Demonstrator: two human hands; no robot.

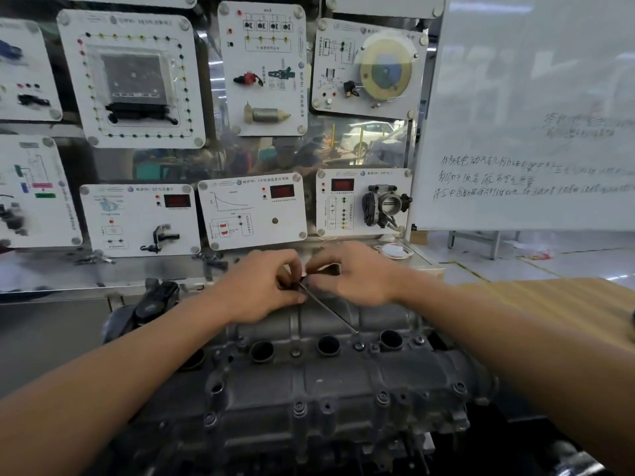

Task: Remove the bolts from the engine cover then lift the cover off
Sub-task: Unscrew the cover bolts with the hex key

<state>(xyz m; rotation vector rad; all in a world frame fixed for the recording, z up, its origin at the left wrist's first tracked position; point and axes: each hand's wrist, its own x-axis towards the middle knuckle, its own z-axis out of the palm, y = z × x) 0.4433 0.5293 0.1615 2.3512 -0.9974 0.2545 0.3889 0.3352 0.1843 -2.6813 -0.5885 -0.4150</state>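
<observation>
Grey cast-metal engine cover (309, 383), with dark round wells along its top, lies low and central before a wall of white instrument panels (252, 209). Slender steel wrench (330, 314) slants from a bolt (359, 345) seated between two wells up to the left grip (264, 286) and right grip (350, 273). Both grips pinch its upper end with curled fingers, side by side above the cover's far edge.
</observation>
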